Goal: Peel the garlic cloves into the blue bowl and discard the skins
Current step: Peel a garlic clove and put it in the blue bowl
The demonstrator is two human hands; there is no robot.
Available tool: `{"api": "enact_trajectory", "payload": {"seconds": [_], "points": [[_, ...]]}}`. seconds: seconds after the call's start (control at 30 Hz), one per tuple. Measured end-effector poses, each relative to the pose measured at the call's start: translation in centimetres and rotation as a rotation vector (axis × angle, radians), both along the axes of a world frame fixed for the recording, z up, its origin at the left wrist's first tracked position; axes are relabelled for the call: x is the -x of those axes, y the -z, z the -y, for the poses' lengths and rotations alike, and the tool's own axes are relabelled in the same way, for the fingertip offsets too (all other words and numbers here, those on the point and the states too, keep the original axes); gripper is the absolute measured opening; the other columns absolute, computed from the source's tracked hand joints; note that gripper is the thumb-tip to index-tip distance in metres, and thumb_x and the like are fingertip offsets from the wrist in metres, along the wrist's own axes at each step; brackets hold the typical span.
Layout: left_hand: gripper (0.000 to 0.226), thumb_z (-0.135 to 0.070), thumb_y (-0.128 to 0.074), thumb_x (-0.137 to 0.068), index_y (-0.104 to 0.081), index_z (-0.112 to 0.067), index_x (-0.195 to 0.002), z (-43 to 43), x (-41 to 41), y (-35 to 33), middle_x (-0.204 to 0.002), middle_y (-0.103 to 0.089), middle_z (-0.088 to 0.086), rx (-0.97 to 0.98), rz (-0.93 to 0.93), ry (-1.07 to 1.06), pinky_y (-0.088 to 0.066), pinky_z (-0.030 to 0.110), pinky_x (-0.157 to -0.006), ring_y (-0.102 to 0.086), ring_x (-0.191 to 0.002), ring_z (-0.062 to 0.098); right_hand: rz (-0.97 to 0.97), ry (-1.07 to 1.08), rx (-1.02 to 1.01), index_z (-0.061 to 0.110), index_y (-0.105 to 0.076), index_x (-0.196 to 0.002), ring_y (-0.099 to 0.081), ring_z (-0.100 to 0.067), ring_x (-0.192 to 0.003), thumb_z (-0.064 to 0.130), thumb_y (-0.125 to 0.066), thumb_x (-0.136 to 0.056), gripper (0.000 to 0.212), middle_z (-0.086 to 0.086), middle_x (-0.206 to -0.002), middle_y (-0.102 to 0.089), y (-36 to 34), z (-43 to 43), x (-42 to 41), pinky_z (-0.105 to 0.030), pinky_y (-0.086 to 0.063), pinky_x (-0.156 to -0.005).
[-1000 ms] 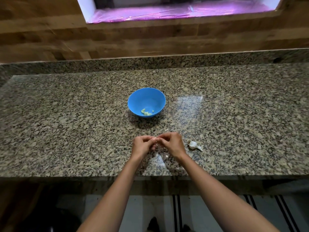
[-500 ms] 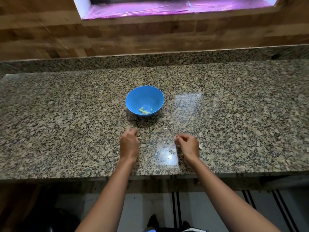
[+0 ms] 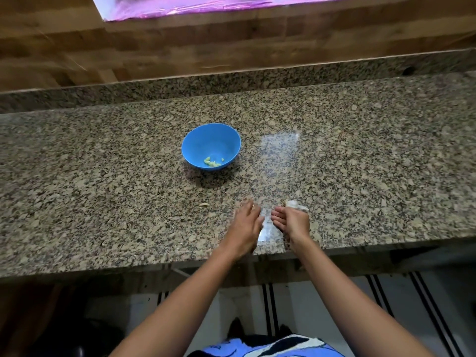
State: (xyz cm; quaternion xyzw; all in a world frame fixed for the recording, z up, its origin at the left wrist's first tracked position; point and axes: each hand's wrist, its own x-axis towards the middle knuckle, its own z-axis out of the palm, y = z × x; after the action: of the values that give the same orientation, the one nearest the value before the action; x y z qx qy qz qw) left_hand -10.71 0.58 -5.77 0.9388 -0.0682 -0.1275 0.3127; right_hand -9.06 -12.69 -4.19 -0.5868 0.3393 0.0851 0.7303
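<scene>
Left grip (image 3: 246,224) spread flat on counter (image 3: 103,176), right grip (image 3: 293,221) loosely curled beside garlic (image 3: 295,204)

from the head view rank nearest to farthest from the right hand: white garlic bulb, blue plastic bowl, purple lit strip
1. White garlic bulb, right beside the right hand, on its far side.
2. Blue plastic bowl, farther back and left on the speckled granite counter.
3. Purple lit strip, on the wall at top.

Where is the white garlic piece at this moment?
In the head view the garlic piece lies on the granite counter just beyond the right hand, right of and nearer than the blue bowl.
</scene>
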Motion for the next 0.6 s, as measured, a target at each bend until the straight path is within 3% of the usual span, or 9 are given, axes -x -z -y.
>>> {"api": "enact_trajectory", "payload": {"seconds": [0.17,0.3,0.4,0.5,0.57,0.6], "points": [[0.044,-0.022,-0.046,-0.099,-0.042,-0.021,-0.142,-0.3,1.0,0.3,-0.156,-0.021,0.009,-0.134,0.167,0.212,-0.016,0.032,-0.115,-0.013,-0.145,0.024,0.001,-0.003,-0.024,-0.008,-0.062,-0.106,-0.066,-0.022,-0.074,0.004,-0.048,-0.092,0.024,-0.021,-0.096,-0.068,-0.1,-0.2,0.0,-0.019,-0.055,-0.061],[0.043,-0.015,-0.051,-0.095,-0.049,-0.017,-0.138,-2.7,1.8,0.2,-0.149,-0.037,0.009,-0.195,0.252,0.363,-0.036,0.039,-0.110,-0.033,-0.139,0.024,0.000,0.004,0.001,-0.008,-0.063,-0.105,-0.063,-0.019,-0.067,0.003,-0.047,-0.091,0.023,-0.020,-0.092,-0.067,-0.4,-0.3,0.1,-0.016,-0.053,-0.056],[0.028,-0.012,-0.061,-0.082,-0.069,-0.007,-0.109,-4.3,2.1,0.2,-0.117,-0.066,0.013,-0.191,0.465,0.449,-0.058,0.036,-0.077,-0.066,-0.102,0.026,0.003,-0.021,0.026,-0.007,-0.063,-0.104,-0.063,-0.018,-0.066,0.003,-0.047,-0.092,0.023,-0.022,-0.097,-0.067,-0.8,-0.4,0.2,-0.015,-0.053,-0.056],[0.030,-0.003,-0.081,-0.064,-0.071,-0.007,-0.092,-4.9,1.8,0.5,-0.095,-0.070,0.008,-0.180,0.523,0.465,-0.058,0.032,-0.060,-0.068,-0.080,0.022,-0.009,-0.044,0.037,-0.008,-0.062,-0.105,-0.068,-0.032,-0.087,0.004,-0.047,-0.093,0.023,-0.024,-0.103,-0.067,-1.4,-0.4,0.4,-0.016,-0.052,-0.057],[0.030,-0.002,-0.084,-0.061,-0.070,-0.008,-0.087,-5.1,1.4,0.8,-0.088,-0.068,0.006,-0.185,0.510,0.452,-0.057,0.031,-0.057,-0.065,-0.075,0.020,-0.028,-0.071,0.044,-0.009,-0.062,-0.105,-0.062,-0.039,-0.101,0.002,-0.046,-0.093,0.023,-0.028,-0.108,-0.064,-1.9,-0.4,0.6,-0.018,-0.051,-0.057],[0.029,-0.002,-0.083,-0.062,-0.069,-0.008,-0.086,-5.1,1.3,0.9,-0.087,-0.067,0.006,-0.197,0.501,0.436,-0.057,0.031,-0.056,-0.064,-0.074,0.020,-0.037,-0.090,0.040,-0.010,-0.061,-0.105,-0.063,-0.040,-0.098,0.001,-0.044,-0.093,0.024,-0.030,-0.110,-0.062,-2.1,-0.4,0.7,-0.021,-0.052,-0.060]]}}
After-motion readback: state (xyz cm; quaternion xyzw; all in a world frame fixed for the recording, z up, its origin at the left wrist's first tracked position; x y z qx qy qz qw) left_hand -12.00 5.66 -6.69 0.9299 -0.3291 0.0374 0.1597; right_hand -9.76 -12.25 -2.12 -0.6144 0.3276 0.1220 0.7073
